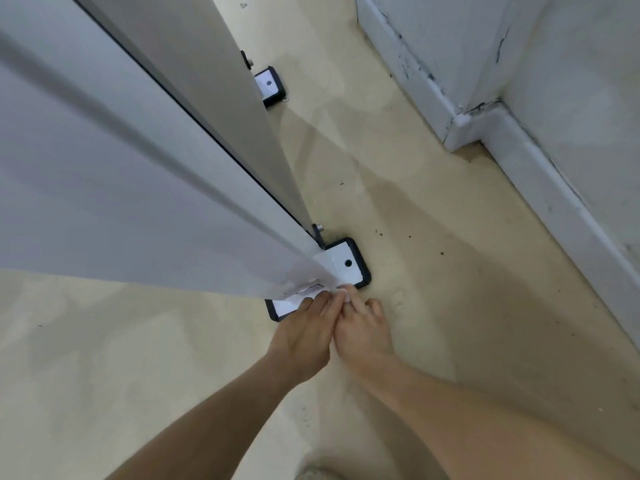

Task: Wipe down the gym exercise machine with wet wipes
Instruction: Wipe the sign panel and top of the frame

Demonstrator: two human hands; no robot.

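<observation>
Your left hand [304,336] and right hand [363,336] are pinching wipe [341,292] at post foot [349,252], fingers [329,303] curling tight on it; likely limp, slick, tearable, gripping bunched is safest

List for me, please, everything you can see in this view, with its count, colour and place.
machine panels: two, white-grey, slanting from upper left down to the centre.
foot plates: two plain to see, white with black rims, one at the panels' foot, one farther off at top centre; a corner under the left grip may belong to the near one.
bolt: one, grey, just above the near plate.
wet wipe: one, white, mostly hidden, at the near plate's edge.
floor: one, beige, with dark specks.
wall and skirting: white, scuffed, along the right.
left grip: one bare hand, reaching to the wipe; hold unclear.
right grip: one bare hand, pinching the wipe.
</observation>
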